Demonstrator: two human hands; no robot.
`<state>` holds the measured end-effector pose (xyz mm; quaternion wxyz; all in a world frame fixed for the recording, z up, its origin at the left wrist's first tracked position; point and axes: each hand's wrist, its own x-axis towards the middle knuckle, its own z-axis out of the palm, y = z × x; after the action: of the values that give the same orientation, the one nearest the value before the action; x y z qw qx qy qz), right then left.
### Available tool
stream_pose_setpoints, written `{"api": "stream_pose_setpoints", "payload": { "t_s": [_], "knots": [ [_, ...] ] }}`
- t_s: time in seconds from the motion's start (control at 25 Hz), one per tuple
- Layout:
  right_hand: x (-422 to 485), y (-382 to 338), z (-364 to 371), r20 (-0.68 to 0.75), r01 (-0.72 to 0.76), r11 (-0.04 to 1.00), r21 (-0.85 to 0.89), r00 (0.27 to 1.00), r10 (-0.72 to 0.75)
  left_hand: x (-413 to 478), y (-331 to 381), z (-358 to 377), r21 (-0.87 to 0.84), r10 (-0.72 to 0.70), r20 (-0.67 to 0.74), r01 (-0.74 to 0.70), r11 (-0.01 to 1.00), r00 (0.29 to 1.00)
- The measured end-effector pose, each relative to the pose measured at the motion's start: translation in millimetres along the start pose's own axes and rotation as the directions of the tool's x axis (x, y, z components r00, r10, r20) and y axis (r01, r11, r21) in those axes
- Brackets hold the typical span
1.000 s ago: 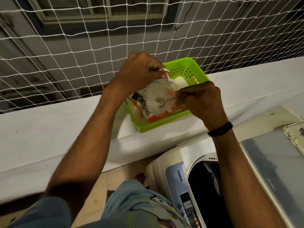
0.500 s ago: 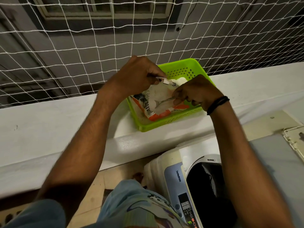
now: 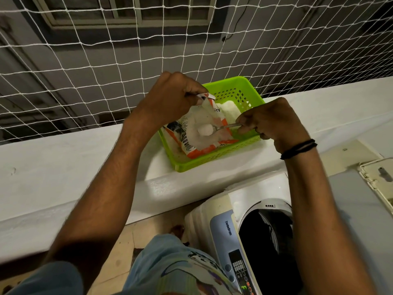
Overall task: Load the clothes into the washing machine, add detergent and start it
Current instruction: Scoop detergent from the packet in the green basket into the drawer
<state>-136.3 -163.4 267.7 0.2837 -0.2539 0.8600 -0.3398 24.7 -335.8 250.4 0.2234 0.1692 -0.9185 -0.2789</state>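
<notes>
Heaped spoon pinched in right hand, bowl pointing left over packet in basket; left hand pinches packet lip open. Below, nearer right hand: drum mouth.

Left hand pinches detergent packet; right hand holds heaped spoon.

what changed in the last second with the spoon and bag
The spoon in the right hand now carries a heap of powder; earlier its bowl showed none. The left hand still pinches the bag open, in the basket.
</notes>
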Motion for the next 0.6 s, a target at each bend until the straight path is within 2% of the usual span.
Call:
{"api": "stream_pose_setpoints", "payload": {
  "t_s": [0.12,0.36,0.44,0.6],
  "knots": [
    [-1.6,1.6,2.2,-0.084,0.008,1.0,-0.029,0.996,-0.011,-0.1,2.2,0.3,0.02,0.0,-0.005,0.0,1.0,1.0],
    [-6.9,1.2,4.3,-0.159,0.044,0.996,-0.072,0.986,-0.055,-2.0,3.3,2.1,0.022,0.017,-0.014,-0.016,1.0,1.0],
    [-7.1,1.7,4.3,-0.135,0.046,0.998,-0.036,0.989,-0.051,-1.8,2.5,2.4,0.028,0.025,-0.012,-0.024,0.999,1.0],
    [-8.0,6.9,0.9,-0.04,0.007,0.989,0.146,0.999,-0.001,-2.1,3.3,1.9,0.031,0.016,-0.008,-0.016,0.999,1.0]
  ]
}}
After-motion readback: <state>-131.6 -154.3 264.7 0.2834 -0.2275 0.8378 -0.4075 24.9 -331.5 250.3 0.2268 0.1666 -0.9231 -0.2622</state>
